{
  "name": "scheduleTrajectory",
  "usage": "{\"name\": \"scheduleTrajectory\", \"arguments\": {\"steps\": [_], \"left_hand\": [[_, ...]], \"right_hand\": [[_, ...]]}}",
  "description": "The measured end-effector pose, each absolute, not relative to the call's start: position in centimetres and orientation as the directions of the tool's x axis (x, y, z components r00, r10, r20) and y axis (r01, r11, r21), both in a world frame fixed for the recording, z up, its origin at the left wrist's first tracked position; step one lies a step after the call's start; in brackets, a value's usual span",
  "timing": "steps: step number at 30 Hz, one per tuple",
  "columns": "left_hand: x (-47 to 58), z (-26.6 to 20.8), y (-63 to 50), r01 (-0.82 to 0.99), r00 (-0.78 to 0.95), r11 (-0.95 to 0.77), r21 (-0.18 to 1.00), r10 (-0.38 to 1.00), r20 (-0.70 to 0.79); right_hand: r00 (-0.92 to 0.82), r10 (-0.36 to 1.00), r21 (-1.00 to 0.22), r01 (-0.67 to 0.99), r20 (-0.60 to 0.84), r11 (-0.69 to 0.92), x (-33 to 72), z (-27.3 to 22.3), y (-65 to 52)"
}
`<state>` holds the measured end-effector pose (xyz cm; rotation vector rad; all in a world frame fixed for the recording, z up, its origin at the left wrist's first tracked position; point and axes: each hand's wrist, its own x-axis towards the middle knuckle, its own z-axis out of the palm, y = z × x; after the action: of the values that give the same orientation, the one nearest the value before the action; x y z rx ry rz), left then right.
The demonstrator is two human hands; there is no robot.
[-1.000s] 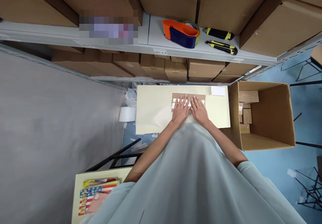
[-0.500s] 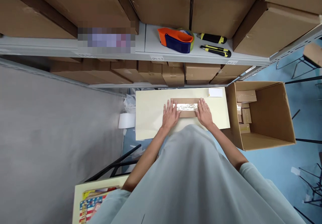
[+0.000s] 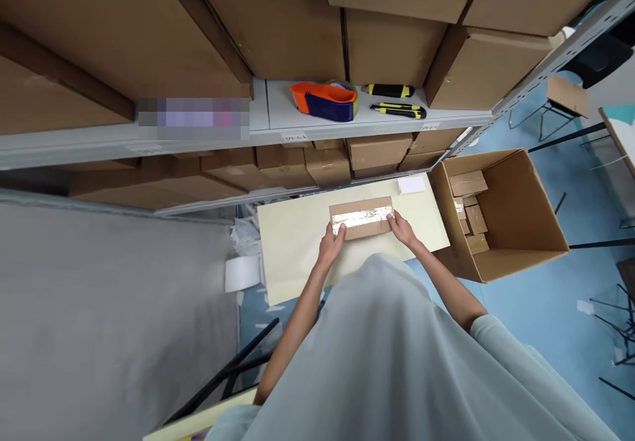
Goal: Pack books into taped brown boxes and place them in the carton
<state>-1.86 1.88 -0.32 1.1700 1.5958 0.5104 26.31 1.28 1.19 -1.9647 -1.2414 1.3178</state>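
Note:
A small flat cardboard box (image 3: 361,218) with a shiny strip of clear tape along its top is held between my two hands over the cream tabletop (image 3: 292,256). My left hand (image 3: 331,242) grips its left end, thumb on top and fingers at the side. At the right end, my right hand (image 3: 401,227) holds it the same way, thumb on the tape. Whether the box is lifted or still rests on the table, I cannot tell. A small white box (image 3: 411,185) lies behind it near the table's back edge.
To the right stands a large open carton (image 3: 520,216) with several small boxes (image 3: 469,183) inside. Above the table, a shelf (image 3: 278,114) carries big cartons, an orange and blue tape dispenser (image 3: 325,101) and two utility knives (image 3: 399,109). A white roll (image 3: 243,274) sits left.
My hands have gone from lying flat on the taped box to gripping it by both ends. The box is now slightly tilted. The whole view has turned a little.

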Motion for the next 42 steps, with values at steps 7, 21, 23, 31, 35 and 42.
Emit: {"name": "scheduleTrajectory", "arguments": {"steps": [7,21,23,31,35,42], "left_hand": [[-2.5,1.8,1.5,0.404,0.147,0.330,0.853,0.897,-0.416],[4.8,2.1,0.6,0.568,0.342,0.311,0.762,0.754,-0.562],[6.5,2.9,0.8,0.574,0.338,0.285,0.768,0.771,-0.539],[19.7,5.5,2.4,0.535,0.298,0.205,0.819,0.862,-0.411],[29.6,6.8,3.3,0.479,0.366,0.141,0.866,0.865,-0.343],[45.8,4.4,2.9,0.499,0.529,0.045,0.865,0.775,-0.345]], "right_hand": [[0.184,0.933,-0.838,0.410,-0.310,-0.360,27.1,2.9,-1.3],[0.467,0.829,-0.805,0.337,-0.308,-0.488,31.9,0.8,-10.1],[0.472,0.834,-0.836,0.303,-0.285,-0.457,33.2,1.0,-10.6],[0.546,0.819,-0.934,0.170,-0.177,-0.315,45.2,3.0,-11.1],[0.646,0.757,-0.954,0.158,-0.096,-0.256,53.7,3.6,-12.7],[0.806,0.580,-0.899,0.163,-0.116,-0.406,68.5,1.3,-17.0]]}}
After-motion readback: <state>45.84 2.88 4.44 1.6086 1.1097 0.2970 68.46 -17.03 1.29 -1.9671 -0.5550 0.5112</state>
